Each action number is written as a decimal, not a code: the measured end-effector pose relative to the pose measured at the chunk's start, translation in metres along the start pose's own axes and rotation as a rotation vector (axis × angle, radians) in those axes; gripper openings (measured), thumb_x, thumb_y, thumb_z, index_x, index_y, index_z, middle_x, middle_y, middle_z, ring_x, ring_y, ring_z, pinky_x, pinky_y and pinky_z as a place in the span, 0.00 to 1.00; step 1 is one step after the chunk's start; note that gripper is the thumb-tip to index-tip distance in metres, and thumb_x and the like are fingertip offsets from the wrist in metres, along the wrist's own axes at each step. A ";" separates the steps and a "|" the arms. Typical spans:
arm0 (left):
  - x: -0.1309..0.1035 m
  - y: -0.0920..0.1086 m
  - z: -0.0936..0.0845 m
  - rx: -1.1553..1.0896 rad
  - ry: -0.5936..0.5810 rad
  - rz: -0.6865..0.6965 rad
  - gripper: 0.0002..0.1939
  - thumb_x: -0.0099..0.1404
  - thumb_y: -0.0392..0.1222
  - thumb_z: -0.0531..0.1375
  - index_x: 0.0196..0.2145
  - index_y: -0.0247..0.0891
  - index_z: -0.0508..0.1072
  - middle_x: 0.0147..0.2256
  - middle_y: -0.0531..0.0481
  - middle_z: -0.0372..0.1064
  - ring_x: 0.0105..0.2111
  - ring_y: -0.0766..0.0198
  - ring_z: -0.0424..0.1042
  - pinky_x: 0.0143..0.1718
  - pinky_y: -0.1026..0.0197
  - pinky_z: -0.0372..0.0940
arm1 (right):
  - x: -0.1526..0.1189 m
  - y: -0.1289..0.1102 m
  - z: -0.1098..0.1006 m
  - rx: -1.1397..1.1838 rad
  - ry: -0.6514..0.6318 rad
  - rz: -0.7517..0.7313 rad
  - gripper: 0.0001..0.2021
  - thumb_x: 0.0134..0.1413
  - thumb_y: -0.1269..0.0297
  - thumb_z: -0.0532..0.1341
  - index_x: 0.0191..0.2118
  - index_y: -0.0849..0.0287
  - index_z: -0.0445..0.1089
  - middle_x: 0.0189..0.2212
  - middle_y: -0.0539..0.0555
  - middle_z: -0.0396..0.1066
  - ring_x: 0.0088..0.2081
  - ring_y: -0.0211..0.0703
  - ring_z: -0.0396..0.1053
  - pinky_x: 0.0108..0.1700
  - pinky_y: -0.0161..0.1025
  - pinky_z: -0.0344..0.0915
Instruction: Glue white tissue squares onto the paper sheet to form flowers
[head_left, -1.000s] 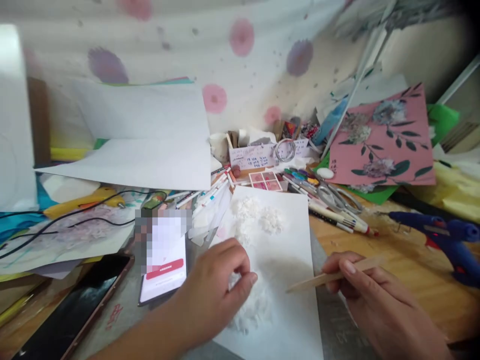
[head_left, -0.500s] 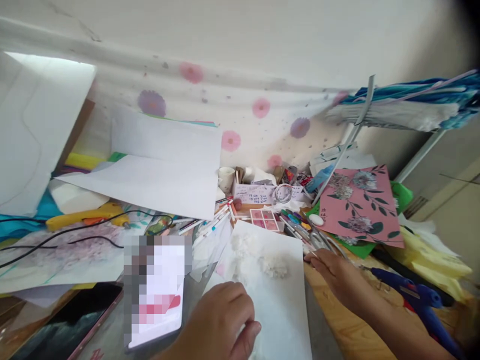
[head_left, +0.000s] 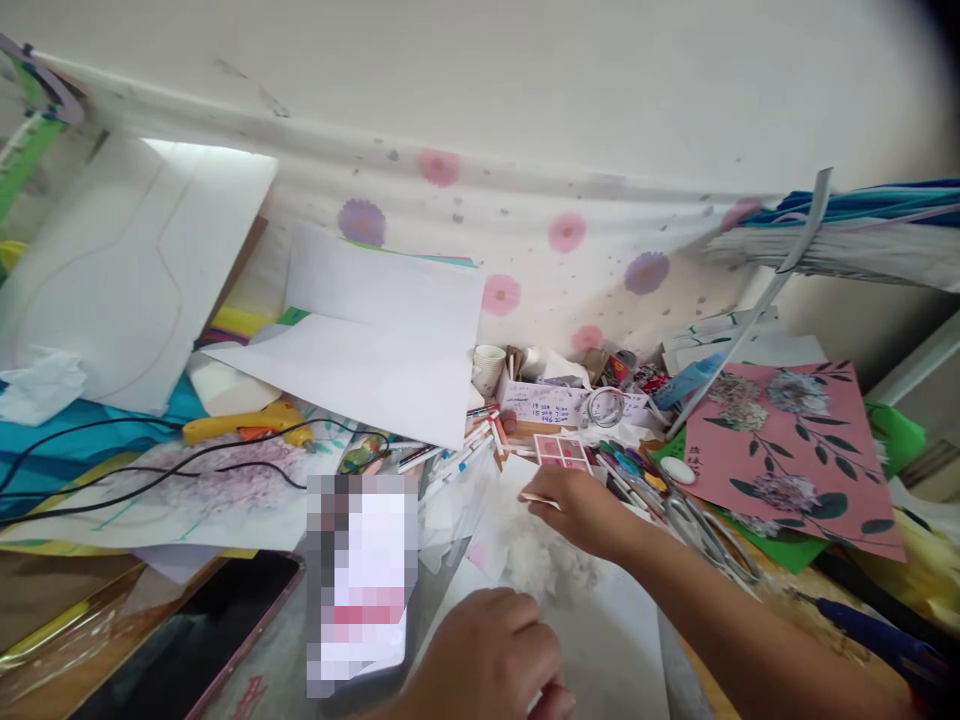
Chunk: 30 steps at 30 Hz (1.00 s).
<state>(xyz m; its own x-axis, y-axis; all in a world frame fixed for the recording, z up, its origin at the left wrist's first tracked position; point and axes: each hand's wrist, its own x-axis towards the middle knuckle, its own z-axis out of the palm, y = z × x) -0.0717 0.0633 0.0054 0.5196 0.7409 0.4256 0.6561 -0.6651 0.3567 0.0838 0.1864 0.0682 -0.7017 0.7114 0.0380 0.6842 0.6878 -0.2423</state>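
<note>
A white sheet (head_left: 622,620) with raised white fluffy blossoms (head_left: 540,560) lies in front of me. My right hand (head_left: 581,510) is over the sheet's upper part, pinching a thin pale stick (head_left: 538,498); its exact kind is unclear. My left hand (head_left: 487,650) rests at the sheet's lower left with its fingers curled in. Whatever is within those fingers, if anything, is hidden. Just beyond the right hand sits a small palette (head_left: 562,453) with pink and red squares.
A lit phone (head_left: 375,580) and a dark phone (head_left: 195,640) lie left. Behind are markers (head_left: 457,460) and a cluttered box (head_left: 555,405). Scissors (head_left: 709,535), a pink floral picture (head_left: 795,450) and a blue glue gun (head_left: 877,635) are right; a yellow glue gun (head_left: 251,425) is left.
My right hand has moved left from beside the sheet to above its upper part, near the palette. My left hand stays curled on the sheet. The view has turned left.
</note>
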 end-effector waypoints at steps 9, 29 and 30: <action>-0.001 -0.005 0.016 0.157 0.058 0.100 0.19 0.56 0.55 0.64 0.21 0.39 0.67 0.20 0.56 0.61 0.22 0.67 0.58 0.20 0.61 0.47 | 0.101 -0.047 0.042 -0.216 -0.066 0.097 0.15 0.61 0.60 0.58 0.51 0.60 0.65 0.49 0.57 0.67 0.45 0.46 0.69 0.45 0.49 0.68; 0.009 0.003 -0.012 0.123 -0.172 -0.051 0.12 0.56 0.49 0.63 0.26 0.37 0.71 0.26 0.50 0.70 0.26 0.60 0.69 0.22 0.61 0.55 | 0.119 -0.049 0.040 -0.117 -0.063 0.231 0.14 0.61 0.61 0.58 0.51 0.60 0.65 0.49 0.57 0.67 0.45 0.46 0.69 0.45 0.49 0.68; 0.008 0.004 -0.014 0.101 -0.174 -0.067 0.11 0.56 0.49 0.62 0.27 0.37 0.71 0.27 0.50 0.70 0.27 0.60 0.69 0.24 0.61 0.56 | 0.115 -0.046 0.035 -0.086 -0.058 0.218 0.14 0.61 0.61 0.58 0.51 0.60 0.65 0.49 0.57 0.67 0.45 0.46 0.69 0.44 0.49 0.69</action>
<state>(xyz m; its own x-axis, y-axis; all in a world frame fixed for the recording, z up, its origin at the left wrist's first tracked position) -0.0728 0.0652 0.0218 0.5535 0.7943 0.2506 0.7397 -0.6071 0.2904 -0.0355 0.2315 0.0501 -0.5441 0.8366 -0.0627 0.8334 0.5304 -0.1551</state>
